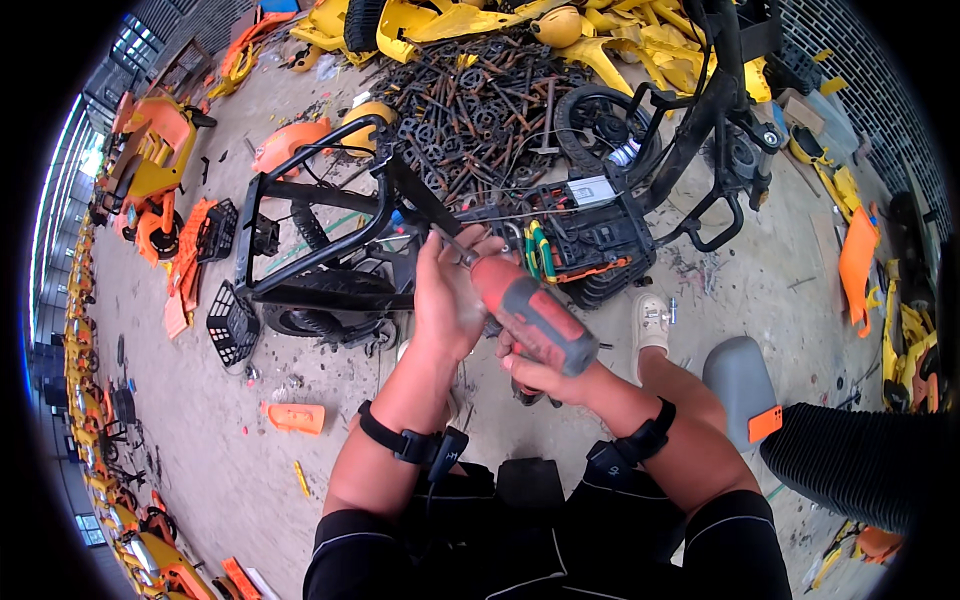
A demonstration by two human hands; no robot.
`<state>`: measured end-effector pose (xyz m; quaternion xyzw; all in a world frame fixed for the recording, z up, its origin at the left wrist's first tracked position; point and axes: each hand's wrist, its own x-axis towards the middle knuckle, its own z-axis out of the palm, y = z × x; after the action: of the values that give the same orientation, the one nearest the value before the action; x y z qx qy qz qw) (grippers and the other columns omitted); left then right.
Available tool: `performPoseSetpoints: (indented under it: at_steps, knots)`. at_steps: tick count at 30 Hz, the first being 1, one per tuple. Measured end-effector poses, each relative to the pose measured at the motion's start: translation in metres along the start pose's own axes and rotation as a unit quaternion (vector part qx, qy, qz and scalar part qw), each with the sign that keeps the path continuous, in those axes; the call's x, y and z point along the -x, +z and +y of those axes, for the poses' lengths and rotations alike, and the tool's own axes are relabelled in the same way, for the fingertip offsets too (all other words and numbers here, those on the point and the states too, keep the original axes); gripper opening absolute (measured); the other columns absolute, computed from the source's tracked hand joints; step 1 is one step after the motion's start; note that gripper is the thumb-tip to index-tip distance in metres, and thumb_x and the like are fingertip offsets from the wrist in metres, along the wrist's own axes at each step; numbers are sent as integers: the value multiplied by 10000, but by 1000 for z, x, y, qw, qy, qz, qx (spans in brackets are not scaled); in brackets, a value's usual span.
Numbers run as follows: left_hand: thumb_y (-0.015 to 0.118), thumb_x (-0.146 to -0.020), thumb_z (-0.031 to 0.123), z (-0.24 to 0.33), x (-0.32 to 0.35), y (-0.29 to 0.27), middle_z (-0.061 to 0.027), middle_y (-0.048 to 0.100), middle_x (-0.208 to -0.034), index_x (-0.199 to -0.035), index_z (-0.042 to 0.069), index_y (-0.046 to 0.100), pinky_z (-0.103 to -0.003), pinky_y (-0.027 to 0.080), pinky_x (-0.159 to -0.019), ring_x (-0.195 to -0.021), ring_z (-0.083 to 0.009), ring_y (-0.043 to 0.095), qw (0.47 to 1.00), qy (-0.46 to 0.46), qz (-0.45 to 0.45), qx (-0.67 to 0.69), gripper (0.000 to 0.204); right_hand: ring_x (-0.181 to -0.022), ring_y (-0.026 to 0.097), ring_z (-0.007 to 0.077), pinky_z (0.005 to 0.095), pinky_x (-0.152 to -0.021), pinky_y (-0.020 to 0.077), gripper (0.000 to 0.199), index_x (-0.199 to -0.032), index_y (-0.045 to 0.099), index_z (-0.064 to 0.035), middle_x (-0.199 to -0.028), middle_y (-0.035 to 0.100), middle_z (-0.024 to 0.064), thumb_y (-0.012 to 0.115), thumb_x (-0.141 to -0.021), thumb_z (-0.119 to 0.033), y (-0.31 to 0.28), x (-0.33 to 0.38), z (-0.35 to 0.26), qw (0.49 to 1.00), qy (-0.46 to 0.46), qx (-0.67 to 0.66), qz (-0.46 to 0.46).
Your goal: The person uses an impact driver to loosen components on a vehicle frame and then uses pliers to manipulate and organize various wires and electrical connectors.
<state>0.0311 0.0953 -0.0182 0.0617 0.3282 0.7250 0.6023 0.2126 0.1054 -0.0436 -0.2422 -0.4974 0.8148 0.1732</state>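
Observation:
A red and grey cordless driver is gripped at its handle by my right hand, below the tool's body. My left hand is at the driver's front end, palm toward the tool, fingers curled around the thin metal bit. The bit points up and left at a stripped black scooter frame; whether its tip touches anything there is hidden. Just right of the bit, yellow-green handled pliers lie against the frame's black floor section.
Beyond the frame lies a heap of rusty metal parts, with yellow body panels behind. A black plastic basket and an orange piece lie left. At right are a grey seat and an orange phone.

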Motion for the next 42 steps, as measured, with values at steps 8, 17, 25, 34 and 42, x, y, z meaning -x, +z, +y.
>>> performPoseSetpoints:
  at_steps: [8, 17, 25, 34, 42]
  knots:
    - [534, -999, 546, -1, -2, 2, -146, 560, -1334, -1410, 32, 421, -485, 426, -1075, -1236, -297, 553, 996, 9, -58, -65, 668, -800, 649, 216, 356, -784, 529, 309, -1024, 601, -40, -933, 644, 111, 722, -782, -187, -9, -4, -9, 980, -26, -192, -45]
    - [779, -836, 521, -12, 11, 9, -197, 538, -1397, -1461, 47, 362, -441, 609, -894, -1214, -340, 604, 974, -33, -190, -121, 888, -779, 659, 221, 350, -761, 544, 326, -1018, 619, -32, -908, 652, 118, 729, -768, -209, -13, -12, -17, 960, -3, -251, -122]
    - [834, -784, 435, -10, 24, 5, -249, 523, -1415, -1386, 17, 432, -434, 624, -863, -1224, -376, 605, 962, -28, -230, -146, 836, -830, 674, 215, 344, -744, 552, 332, -1022, 637, -20, -932, 666, 107, 766, -772, -196, -14, -7, -24, 974, -13, -152, -169]
    - [757, -854, 523, -10, 31, 7, -85, 594, -1183, -1409, 54, 412, -305, 561, -767, -1052, -199, 627, 966, -16, -138, -216, 805, -812, 638, 134, 311, -754, 533, 439, -1261, 545, -55, -949, 645, 64, 711, -854, -61, -27, -14, -25, 994, -50, 8, -97]
    - [794, -811, 546, -15, 35, 13, -107, 497, -1374, -1441, 100, 384, -498, 378, -1108, -1302, -283, 483, 972, -34, -85, -215, 874, -952, 617, 123, 315, -820, 527, 493, -1310, 571, -45, -1071, 662, 27, 745, -850, -83, -38, -22, -8, 990, -90, 93, -56]
